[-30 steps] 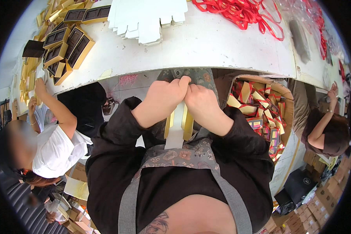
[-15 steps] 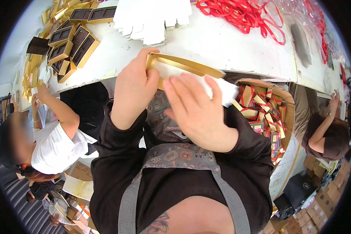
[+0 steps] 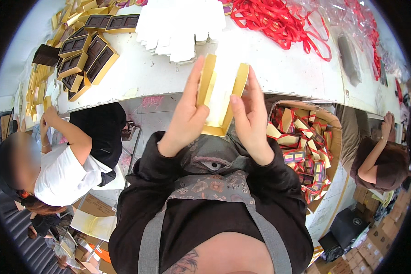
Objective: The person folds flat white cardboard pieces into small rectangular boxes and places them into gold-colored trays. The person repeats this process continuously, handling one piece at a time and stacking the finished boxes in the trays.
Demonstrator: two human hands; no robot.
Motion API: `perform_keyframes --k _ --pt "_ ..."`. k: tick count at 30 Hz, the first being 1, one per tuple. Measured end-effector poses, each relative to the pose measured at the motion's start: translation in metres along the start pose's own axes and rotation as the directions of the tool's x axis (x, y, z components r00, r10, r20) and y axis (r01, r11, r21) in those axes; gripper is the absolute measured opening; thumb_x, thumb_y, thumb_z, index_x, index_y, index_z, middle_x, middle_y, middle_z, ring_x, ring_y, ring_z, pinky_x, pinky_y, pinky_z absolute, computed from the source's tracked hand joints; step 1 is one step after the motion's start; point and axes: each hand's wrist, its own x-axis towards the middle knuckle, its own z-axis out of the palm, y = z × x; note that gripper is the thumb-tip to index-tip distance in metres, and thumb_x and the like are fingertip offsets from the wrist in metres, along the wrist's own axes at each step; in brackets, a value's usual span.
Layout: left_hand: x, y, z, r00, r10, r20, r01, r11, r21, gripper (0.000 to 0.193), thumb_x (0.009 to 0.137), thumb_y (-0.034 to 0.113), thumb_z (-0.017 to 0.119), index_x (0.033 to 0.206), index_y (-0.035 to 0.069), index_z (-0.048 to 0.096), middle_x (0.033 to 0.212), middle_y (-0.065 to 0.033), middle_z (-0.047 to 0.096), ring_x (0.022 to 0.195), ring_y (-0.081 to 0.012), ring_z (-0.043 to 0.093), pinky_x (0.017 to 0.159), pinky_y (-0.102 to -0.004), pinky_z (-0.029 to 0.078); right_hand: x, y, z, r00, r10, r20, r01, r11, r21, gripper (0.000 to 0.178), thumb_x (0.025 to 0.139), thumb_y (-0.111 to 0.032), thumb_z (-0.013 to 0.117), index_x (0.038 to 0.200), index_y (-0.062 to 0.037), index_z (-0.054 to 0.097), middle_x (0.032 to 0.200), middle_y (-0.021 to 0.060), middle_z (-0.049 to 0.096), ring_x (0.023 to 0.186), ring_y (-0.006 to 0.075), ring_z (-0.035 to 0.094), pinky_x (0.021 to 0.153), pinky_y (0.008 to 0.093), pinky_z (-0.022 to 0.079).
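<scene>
A long gold cardboard box [image 3: 214, 131] is between my hands, one end toward me and its open top facing up. A white card liner [image 3: 222, 86] lies along its inside, and its far end blends into the white table behind. My left hand [image 3: 186, 119] is closed on the box's left side, fingers along the outside and thumb near the rim. On the opposite wall, my right hand [image 3: 255, 119] grips with its thumb over the edge and its fingers behind. Past the box, a stack of flat white card pieces [image 3: 180, 29] lies on the table.
Gold boxes with dark compartmented inserts [image 3: 93, 55] are piled at the far left of the white table [image 3: 287, 68]. Red ribbons [image 3: 278, 23] lie at the far right. A carton [image 3: 335, 130] of ribboned boxes stands below the edge. Co-workers' arms [image 3: 68, 130] show at both sides.
The box has turned from lying crosswise to pointing away from me. My right hand, which lay over the white liner, has moved to grip the box's right side.
</scene>
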Motion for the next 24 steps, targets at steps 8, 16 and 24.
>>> perform_keyframes --k 8,16,24 --pt "-0.021 -0.017 0.023 0.951 -0.308 -0.013 0.296 0.924 -0.242 0.054 0.073 -0.01 0.033 0.127 -0.001 0.031 0.119 -0.0143 0.039 0.116 -0.0218 0.041 0.102 -0.0316 0.032 -0.012 0.016 0.012 0.972 0.232 0.03 -0.234 0.967 0.098 0.023 0.095 -0.008 0.044 0.113 -0.0015 0.054 0.104 0.0117 0.06 0.093 0.0191 0.056 0.085 0.03 0.044" --pt "-0.035 -0.024 0.031 0.968 -0.242 -0.062 0.236 0.967 -0.094 0.053 0.072 -0.009 0.033 0.124 -0.002 0.032 0.116 -0.0156 0.041 0.11 -0.0236 0.044 0.1 -0.0332 0.034 -0.018 0.036 0.007 0.99 0.038 -0.139 -0.045 0.998 -0.044 0.013 0.091 -0.006 0.056 0.098 -0.0009 0.065 0.11 0.0116 0.054 0.092 0.0155 0.056 0.079 0.0248 0.045" --pt "-0.036 -0.018 0.031 0.967 -0.247 -0.065 0.255 0.952 0.172 0.041 0.075 -0.008 0.039 0.115 0.0 0.036 0.112 -0.0189 0.046 0.104 -0.0325 0.051 0.092 -0.0364 0.041 -0.025 0.039 0.007 0.977 0.2 -0.076 -0.172 0.945 0.279 0.01 0.088 -0.002 0.061 0.098 -0.0021 0.064 0.104 0.0072 0.057 0.087 0.0087 0.055 0.076 0.0226 0.046"
